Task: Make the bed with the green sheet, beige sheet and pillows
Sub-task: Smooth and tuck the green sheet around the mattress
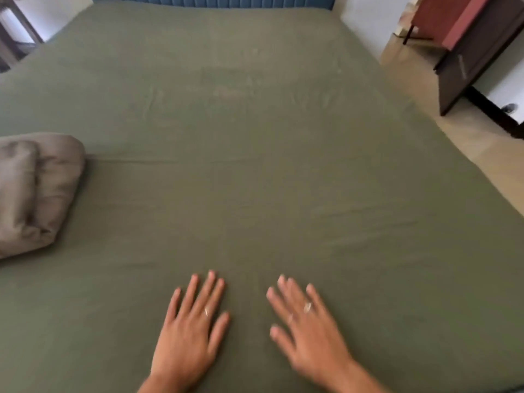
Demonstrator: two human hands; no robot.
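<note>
Both of our hands lie flat on the green sheet [255, 171] near the foot of the bed: our left hand [190, 331] with fingers straight and spread, our right hand [307, 330] just beside it, fingers also straight, grasping nothing and slightly blurred. We see the sheet spread across the whole mattress, with faint creases. A folded beige sheet [37, 191] sits on it at the left edge. A blue headboard [215, 0] stands at the far end, a dark cabinet [476, 52] to the right.
</note>
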